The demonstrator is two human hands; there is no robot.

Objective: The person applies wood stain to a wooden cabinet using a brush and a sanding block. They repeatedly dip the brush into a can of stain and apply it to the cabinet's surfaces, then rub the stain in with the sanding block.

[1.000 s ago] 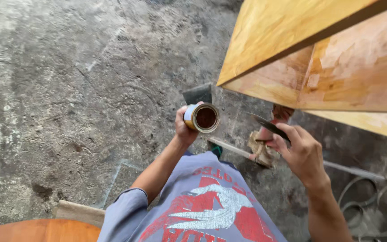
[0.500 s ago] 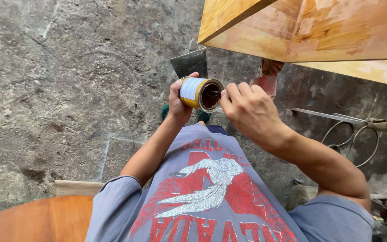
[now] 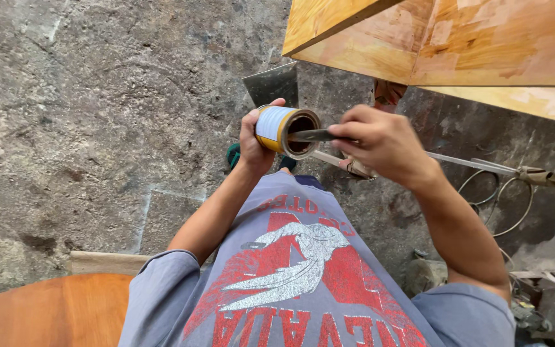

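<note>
My left hand (image 3: 255,142) grips a small open tin can (image 3: 285,129) with a white and yellow label, tilted so its dark brown inside faces right. My right hand (image 3: 382,142) holds a thin metal blade (image 3: 313,135) whose tip reaches into the can's mouth. Both hands are raised in front of my chest, above my grey shirt with a red print (image 3: 297,270).
Plywood panels (image 3: 457,42) hang overhead at the top right. A wide metal scraper (image 3: 272,83) lies on the rough concrete floor (image 3: 97,115) beyond the can. Wire loops (image 3: 502,199) and a long metal tool (image 3: 483,166) lie at right. A brown wooden surface (image 3: 46,311) fills the lower left.
My right hand has brought the blade from the right up to the can and put its tip inside. The left hand has tilted the can's mouth towards it.
</note>
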